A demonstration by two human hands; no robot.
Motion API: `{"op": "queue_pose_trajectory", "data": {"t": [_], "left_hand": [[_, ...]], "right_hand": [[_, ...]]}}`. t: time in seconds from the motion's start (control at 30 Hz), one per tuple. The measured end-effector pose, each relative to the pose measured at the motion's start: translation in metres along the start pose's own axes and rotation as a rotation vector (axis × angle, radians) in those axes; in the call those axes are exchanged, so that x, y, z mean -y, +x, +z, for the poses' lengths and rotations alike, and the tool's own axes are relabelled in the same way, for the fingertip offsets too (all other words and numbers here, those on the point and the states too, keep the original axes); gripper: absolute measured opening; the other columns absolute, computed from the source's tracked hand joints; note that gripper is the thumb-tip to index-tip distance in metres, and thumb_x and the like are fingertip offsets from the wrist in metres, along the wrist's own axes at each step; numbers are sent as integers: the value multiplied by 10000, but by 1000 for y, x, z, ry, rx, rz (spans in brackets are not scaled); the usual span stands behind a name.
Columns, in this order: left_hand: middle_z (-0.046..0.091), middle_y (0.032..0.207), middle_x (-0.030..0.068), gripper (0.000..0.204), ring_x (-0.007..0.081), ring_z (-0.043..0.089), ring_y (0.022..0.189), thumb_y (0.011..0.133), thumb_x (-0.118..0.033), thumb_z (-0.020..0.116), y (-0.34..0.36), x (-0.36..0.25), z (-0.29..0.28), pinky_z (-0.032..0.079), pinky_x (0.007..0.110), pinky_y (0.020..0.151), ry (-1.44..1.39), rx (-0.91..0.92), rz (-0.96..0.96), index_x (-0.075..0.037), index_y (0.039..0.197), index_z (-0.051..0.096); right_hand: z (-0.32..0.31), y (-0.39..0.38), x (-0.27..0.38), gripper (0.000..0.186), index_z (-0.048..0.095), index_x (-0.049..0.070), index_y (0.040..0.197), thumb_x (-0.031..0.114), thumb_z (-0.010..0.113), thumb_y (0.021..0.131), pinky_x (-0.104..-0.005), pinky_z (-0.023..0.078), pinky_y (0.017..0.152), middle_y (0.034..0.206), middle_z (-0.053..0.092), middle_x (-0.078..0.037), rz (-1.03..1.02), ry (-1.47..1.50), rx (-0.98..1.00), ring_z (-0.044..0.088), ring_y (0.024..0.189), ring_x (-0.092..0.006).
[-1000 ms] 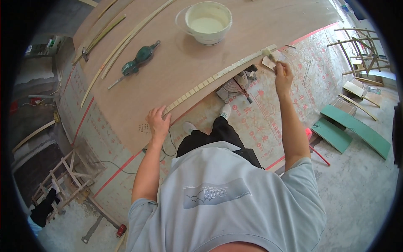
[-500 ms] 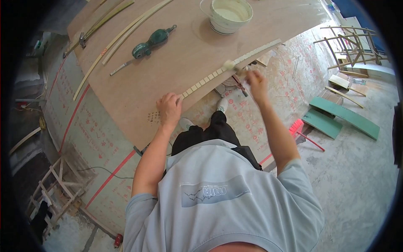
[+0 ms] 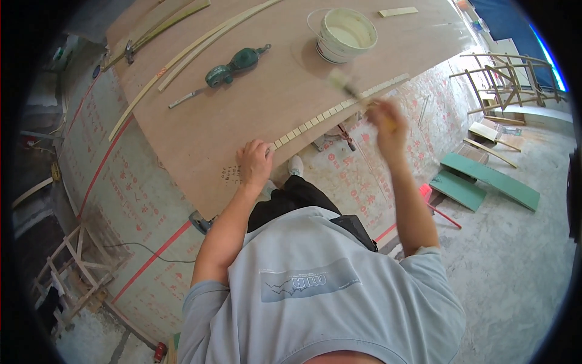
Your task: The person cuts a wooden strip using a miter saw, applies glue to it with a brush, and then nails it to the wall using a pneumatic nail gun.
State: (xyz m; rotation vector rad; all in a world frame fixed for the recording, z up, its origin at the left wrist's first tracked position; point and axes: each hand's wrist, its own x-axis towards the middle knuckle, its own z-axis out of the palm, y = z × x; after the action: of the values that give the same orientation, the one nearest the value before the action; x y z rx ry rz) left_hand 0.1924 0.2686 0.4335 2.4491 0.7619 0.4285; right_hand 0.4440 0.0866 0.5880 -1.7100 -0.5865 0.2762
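My left hand (image 3: 254, 162) is closed on the near end of a long, narrow wood strip (image 3: 322, 116), pale with evenly spaced dark cross lines. The strip lies along the front edge of a large plywood board (image 3: 200, 139). My right hand (image 3: 389, 128), somewhat blurred, grips a brush (image 3: 345, 84) with pale bristles and a yellowish handle. Its bristles are raised above the strip, on the bucket side. A whitish bucket (image 3: 330, 45) stands on the board beyond the brush, with creamy paste or liquid inside.
A green power tool (image 3: 233, 67) and curved thin strips (image 3: 176, 60) lie on the board, with a hammer (image 3: 128, 53) further left. On the right floor are green panels (image 3: 494, 182), a red broom (image 3: 426, 194) and a wooden frame (image 3: 512, 79). Another frame (image 3: 79, 267) stands lower left.
My right hand has lifted the brush off the strip and moved it toward the bucket. My left hand stays at the strip's end. The whole view has shifted slightly.
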Motion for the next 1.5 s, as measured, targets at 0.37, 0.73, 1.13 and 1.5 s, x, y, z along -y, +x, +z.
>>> {"op": "queue_pose_trajectory", "data": {"t": [0.37, 0.73, 1.13, 1.5], "left_hand": [[614, 1100, 103, 358, 312, 558, 1094, 803, -126, 747, -21, -4, -2, 407, 453, 931, -21, 40, -65, -67, 1149, 675], [620, 1074, 116, 317, 326, 570, 1063, 786, -158, 761, -29, -6, -6, 430, 444, 937, -62, 58, -223, -61, 1078, 684], [628, 994, 134, 322, 322, 602, 957, 734, -72, 780, -35, -14, -25, 485, 410, 845, -18, 76, -237, -27, 1038, 686], [654, 830, 22, 263, 103, 575, 730, 874, -83, 711, -61, 23, -43, 489, 260, 674, -404, 55, -642, 13, 1119, 705]], "right_hand": [[24, 249, -32, 235, 743, 28, 985, 234, 671, 897, -366, 546, 754, 895, 756, -128, -143, -683, 347, 703, 765, -241], [-29, 259, -42, 256, 686, -7, 964, 247, 660, 946, -289, 498, 579, 762, 698, -103, 87, -47, 37, 643, 659, -190], [-30, 183, -147, 160, 616, -29, 1033, 128, 593, 1011, -288, 554, 748, 949, 651, -140, 539, 1321, 92, 637, 846, -220], [-21, 181, -137, 190, 578, -47, 1074, 131, 585, 1011, -298, 519, 711, 914, 630, -145, 465, 1413, 85, 594, 809, -213]]}}
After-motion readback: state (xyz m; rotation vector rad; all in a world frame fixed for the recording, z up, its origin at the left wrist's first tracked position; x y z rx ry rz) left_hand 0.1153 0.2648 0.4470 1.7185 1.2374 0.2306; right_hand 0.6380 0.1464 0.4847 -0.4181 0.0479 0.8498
